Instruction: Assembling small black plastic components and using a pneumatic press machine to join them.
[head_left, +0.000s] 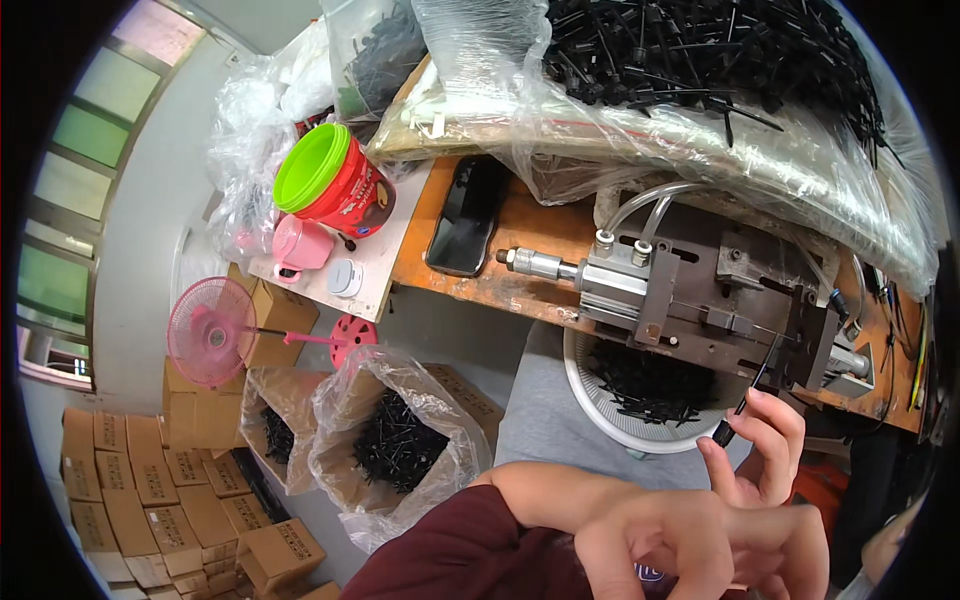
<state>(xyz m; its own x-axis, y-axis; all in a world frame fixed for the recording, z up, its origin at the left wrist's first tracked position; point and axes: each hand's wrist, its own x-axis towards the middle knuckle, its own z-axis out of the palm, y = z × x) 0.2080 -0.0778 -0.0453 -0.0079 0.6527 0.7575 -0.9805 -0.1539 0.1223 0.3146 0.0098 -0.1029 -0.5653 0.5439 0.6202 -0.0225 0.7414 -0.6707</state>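
One slender black plastic-looking piece (758, 380), seemingly light, stiff and smooth, best taken by its thicker end: my right hand (765, 460) pinches it there, beside the dark slotted metal fixture (710, 275) on the brown wooden tabletop (412, 264), my left hand (660, 530) half-curled, contents indiscernible.

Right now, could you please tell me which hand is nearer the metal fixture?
The right hand, just below the right end of the metal fixture and holding a black piece; the left hand is farther below.

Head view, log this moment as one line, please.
right hand: holding black piece | left hand: nearer camera, hold unclear | machine: beyond right hand | basket: containing black pieces
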